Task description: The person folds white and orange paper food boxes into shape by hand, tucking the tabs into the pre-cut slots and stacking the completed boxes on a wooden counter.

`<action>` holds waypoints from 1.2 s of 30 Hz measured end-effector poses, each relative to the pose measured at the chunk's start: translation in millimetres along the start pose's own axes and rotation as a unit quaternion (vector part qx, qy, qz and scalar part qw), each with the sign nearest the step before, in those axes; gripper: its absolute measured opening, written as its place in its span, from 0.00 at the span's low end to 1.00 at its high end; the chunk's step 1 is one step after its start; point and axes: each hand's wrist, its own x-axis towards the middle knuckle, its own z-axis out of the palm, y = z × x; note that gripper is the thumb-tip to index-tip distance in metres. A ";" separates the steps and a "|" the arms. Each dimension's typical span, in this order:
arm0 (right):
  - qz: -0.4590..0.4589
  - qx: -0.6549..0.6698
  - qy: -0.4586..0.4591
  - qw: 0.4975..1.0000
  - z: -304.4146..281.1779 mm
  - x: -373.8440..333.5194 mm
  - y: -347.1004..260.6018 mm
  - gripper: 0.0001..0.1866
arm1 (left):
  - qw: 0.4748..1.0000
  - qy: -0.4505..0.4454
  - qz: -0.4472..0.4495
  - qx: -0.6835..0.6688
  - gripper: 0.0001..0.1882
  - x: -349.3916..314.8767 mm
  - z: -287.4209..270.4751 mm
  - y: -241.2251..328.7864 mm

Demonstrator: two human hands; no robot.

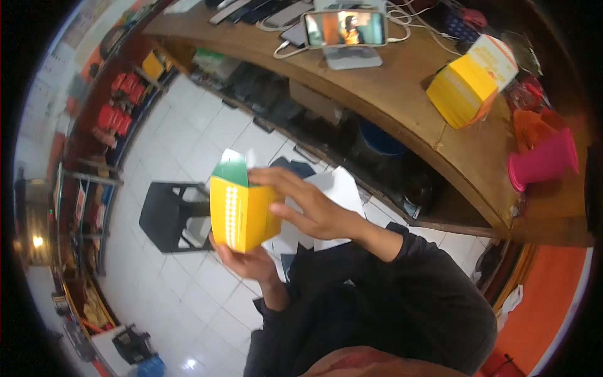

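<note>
A yellow cardboard box (242, 213) with white dots on one face is held up in front of me. Its top flap (230, 167) stands raised and shows a green inside. My left hand (248, 261) supports the box from below, fingers closed round its lower end. With the fingers over the top edge and the thumb against the side, my right hand (323, 210) grips the upper right of the box. What lies inside the box is hidden from this view.
A wooden counter (402, 81) curves across the far side, with a phone (345, 29) on a stand, cables, another yellow box (461, 91) and a pink cup-shaped container (543, 160). A black stool (166, 217) stands on the white tiled floor (188, 283). Shelves line the left.
</note>
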 end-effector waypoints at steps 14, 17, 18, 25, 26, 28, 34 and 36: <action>0.130 0.073 -0.062 0.987 -20.3 -5.1 -15.5 0.13 | 0.957 -0.253 0.034 0.138 0.17 47.6 -25.3 -8.1; 0.093 -0.005 -0.072 0.993 -19.1 -2.4 -20.3 0.11 | 0.907 -0.342 0.100 0.225 0.27 50.0 -20.5 6.2; 0.060 -0.061 -0.106 0.991 -19.2 -1.0 -21.7 0.10 | 0.904 -0.354 0.091 0.223 0.22 48.2 -24.3 5.3; 0.049 -0.056 -0.052 0.996 -7.2 -10.1 -15.7 0.08 | 0.952 -0.254 0.085 0.148 0.13 24.9 -13.7 -1.3; 0.081 -0.044 -0.040 0.995 -4.7 -11.9 -15.2 0.08 | 0.952 -0.222 0.146 0.152 0.13 22.5 -13.3 -3.8; 0.103 -0.052 -0.017 0.993 1.7 -14.5 -16.0 0.08 | 0.943 -0.208 0.190 0.177 0.12 18.3 -16.9 -9.7; -0.024 -0.126 0.051 0.990 19.0 -25.9 3.9 0.09 | 0.927 -0.149 0.171 0.299 0.08 21.7 -11.7 -1.9; -0.202 -0.169 0.017 0.965 18.7 -26.9 10.0 0.10 | 0.927 -0.192 0.085 0.312 0.08 29.6 -15.2 2.2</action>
